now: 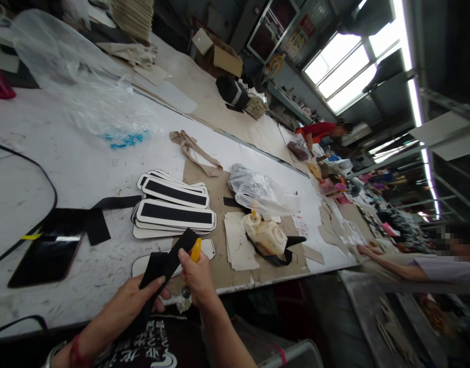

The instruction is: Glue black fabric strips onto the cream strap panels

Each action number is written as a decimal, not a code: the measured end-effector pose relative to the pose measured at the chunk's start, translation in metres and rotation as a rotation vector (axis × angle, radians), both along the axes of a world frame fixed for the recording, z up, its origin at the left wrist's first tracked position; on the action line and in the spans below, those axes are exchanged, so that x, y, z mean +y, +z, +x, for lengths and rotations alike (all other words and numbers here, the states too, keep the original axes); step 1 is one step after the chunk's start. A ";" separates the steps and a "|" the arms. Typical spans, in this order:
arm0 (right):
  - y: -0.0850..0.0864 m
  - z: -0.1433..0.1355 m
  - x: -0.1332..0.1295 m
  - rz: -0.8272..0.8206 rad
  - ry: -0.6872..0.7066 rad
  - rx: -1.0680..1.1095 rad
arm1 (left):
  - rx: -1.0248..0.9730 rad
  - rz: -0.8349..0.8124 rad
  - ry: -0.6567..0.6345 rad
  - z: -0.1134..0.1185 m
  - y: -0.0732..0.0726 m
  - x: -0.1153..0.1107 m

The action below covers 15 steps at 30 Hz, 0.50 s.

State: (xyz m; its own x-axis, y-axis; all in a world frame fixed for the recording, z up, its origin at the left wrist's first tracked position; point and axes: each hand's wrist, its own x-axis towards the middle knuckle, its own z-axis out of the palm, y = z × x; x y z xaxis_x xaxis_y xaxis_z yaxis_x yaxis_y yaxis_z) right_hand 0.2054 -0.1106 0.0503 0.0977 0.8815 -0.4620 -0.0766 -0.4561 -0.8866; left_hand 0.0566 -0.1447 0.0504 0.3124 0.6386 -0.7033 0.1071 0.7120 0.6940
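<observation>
My left hand grips a black fabric strip near the table's front edge, with its thumb on top and fingers beneath. My right hand is closed around a yellow-handled tool, whose lower end is mostly hidden. The right thumb also touches the strip near its upper end. Under the strip lies a white panel with a dark outline. Just beyond, white panels with black strips on them are stacked in two overlapping piles. A loose black strip runs left from them.
A dark tablet lies left. To the right are a stained plastic container, pale sheets and a clear plastic bag. Large plastic wrapping and a beige strap lie farther back. Another person reaches in from the right.
</observation>
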 end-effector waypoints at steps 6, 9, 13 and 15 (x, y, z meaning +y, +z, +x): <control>0.025 0.041 0.024 0.026 -0.085 0.251 | -0.015 0.085 -0.084 0.010 -0.009 -0.017; 0.045 0.079 0.041 0.077 -0.011 0.179 | -0.009 0.093 -0.048 -0.003 -0.027 -0.031; 0.063 0.113 0.053 0.123 0.318 -0.145 | 0.316 0.043 0.273 -0.024 -0.041 -0.039; 0.061 0.107 0.054 0.153 0.608 -0.369 | 0.442 0.025 0.424 -0.027 -0.042 -0.035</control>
